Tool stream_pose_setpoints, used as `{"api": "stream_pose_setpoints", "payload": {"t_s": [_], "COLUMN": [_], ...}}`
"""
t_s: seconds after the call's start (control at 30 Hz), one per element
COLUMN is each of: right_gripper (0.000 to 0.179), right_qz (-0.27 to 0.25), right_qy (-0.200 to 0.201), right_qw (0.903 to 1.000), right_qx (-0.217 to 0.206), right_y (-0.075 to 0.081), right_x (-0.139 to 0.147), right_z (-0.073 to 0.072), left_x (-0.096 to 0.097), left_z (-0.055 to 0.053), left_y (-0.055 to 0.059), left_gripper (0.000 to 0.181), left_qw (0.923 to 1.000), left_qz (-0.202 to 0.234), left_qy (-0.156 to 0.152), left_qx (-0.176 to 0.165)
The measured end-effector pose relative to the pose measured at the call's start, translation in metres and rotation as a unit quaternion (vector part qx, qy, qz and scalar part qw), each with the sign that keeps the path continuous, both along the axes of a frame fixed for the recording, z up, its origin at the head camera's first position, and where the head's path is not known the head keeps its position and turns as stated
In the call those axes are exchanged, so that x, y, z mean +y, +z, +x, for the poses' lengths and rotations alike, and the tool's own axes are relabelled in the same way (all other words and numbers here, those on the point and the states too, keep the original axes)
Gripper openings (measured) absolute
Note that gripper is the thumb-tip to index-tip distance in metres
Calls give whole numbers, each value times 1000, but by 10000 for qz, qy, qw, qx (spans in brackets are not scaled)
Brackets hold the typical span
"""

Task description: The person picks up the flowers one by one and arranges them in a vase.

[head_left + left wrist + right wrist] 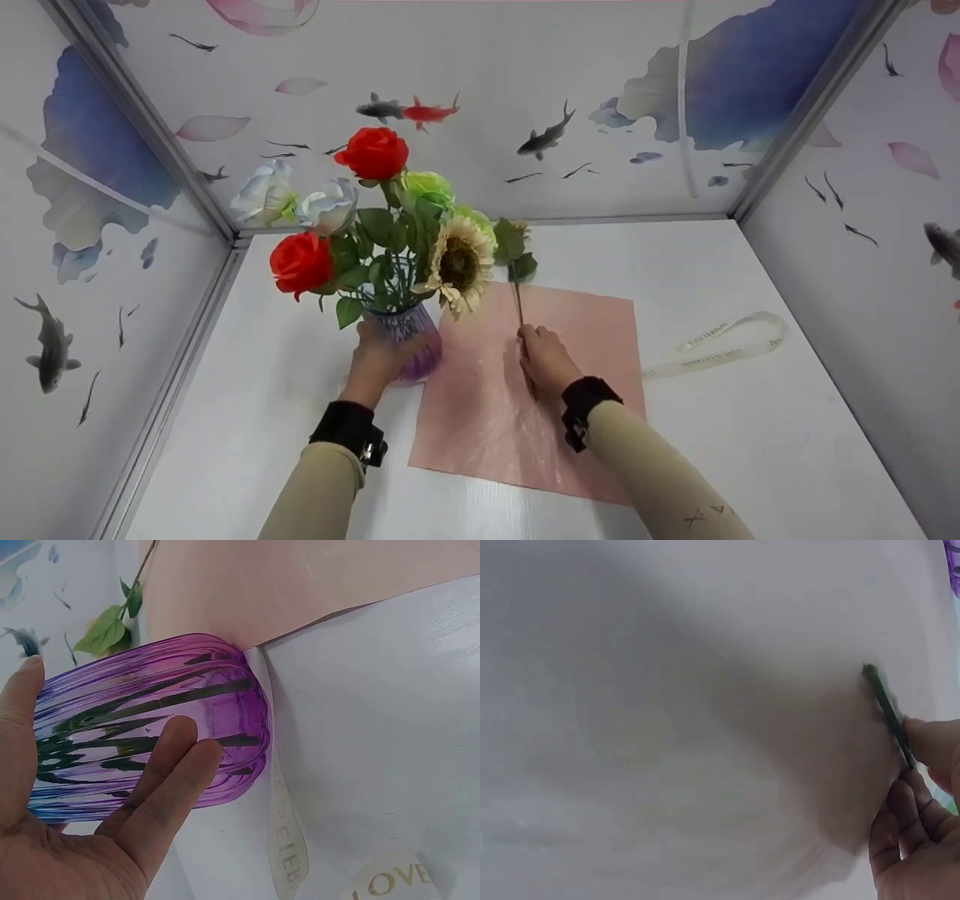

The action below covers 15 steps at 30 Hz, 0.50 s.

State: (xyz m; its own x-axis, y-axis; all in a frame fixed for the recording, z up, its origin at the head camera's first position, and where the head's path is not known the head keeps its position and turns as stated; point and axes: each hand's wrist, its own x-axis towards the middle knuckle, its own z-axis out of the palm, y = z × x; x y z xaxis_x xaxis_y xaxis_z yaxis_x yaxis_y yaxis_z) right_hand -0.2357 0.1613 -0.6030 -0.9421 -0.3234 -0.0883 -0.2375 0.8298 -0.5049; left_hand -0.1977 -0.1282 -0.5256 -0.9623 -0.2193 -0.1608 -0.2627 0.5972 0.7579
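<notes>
My left hand (375,358) grips a ribbed, see-through purple and blue vase (424,346), its thumb and fingers around the sides. Inside stand red roses (301,262), pale blue-white flowers (264,193), green blooms (429,189) and a cream sunflower (459,262); stems show through the vase wall (225,701) in the left wrist view. Over the pink sheet (592,322), my right hand (550,360) pinches the stem of a single leafy flower (517,300). Its head is mostly hidden behind the vase flowers. The cut stem end (881,694) sticks out past my fingertips in the right wrist view.
A pale lettered ribbon (739,352) lies looped right of the sheet. In the left wrist view, another ribbon stretch (285,840) runs by the vase base, near a piece reading LOVE (394,881). Printed panels (480,60) wall the white table (247,420) at the back and sides.
</notes>
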Motion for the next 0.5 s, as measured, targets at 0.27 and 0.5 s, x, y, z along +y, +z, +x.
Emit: {"api": "stream_pose_setpoints", "payload": {"t_s": [0.27,0.5], "right_gripper": [36,41], "right_qz": [-61,-225], "right_qy": [-522,-748], "right_qw": [9985,9962], "right_qx": [-115,-380], "right_y": [1,3], "right_x": [-8,-12], "right_z": [0,2], "left_x": [-1,-1], "left_z": [1,1], "left_y": [1,1], "left_gripper": [115,112], "left_qw": [10000,9998], "left_qz": [-65,200], "left_qy": [-74,-37], "left_qx": [9,5]}}
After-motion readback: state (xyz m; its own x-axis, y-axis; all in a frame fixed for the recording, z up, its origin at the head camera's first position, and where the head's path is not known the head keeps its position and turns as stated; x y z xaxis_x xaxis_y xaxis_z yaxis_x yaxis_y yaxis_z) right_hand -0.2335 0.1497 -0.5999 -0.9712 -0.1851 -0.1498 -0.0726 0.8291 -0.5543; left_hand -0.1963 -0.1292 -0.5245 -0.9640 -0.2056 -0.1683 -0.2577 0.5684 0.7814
